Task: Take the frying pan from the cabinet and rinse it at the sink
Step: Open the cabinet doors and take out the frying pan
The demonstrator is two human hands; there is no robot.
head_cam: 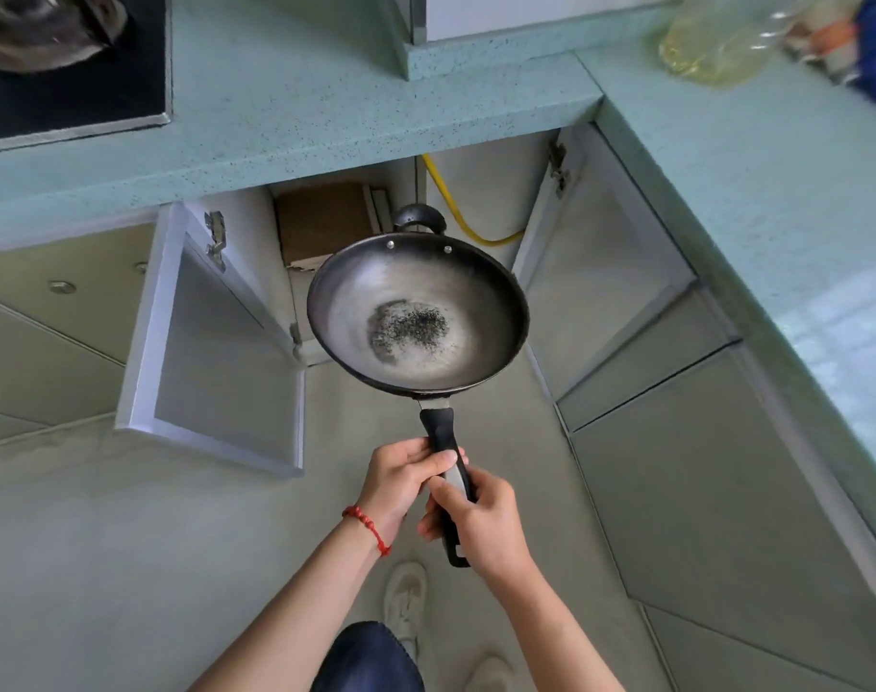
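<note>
Holding: a round dark metal frying pan [418,317] with a long black handle [448,479] is held out level in front of the open cabinet [356,227], clear of the floor and counter.
Left hand [401,474]: the fingers are wrapped round the upper part of the handle, with the thumb laid across it; a red bead bracelet [368,529] is worn on the wrist.
Right hand [480,519]: the lower part of the handle is grasped just below the left hand, and the handle's looped end is seen sticking out beneath the fingers.
Pan interior: a patch of dark specks is seen in the middle of the greyish base; two rivets and a small black helper handle [420,217] are set at the far rim.
Cabinet: both white-framed doors [216,342] are swung open below the front edge of the pale green speckled counter [301,107]; a brown board [321,227] and a yellow hose [455,212] are visible inside.
Counter, far left corner: a black cooktop [76,97] with a dark pot [46,27] on it is seen.
Counter, far right corner: a clear bottle of yellow oil [715,42] is stood beside blurred blue and orange items.
Floor: pale shoes [406,601] and a blue denim trouser leg [366,656] are seen below the forearms.
</note>
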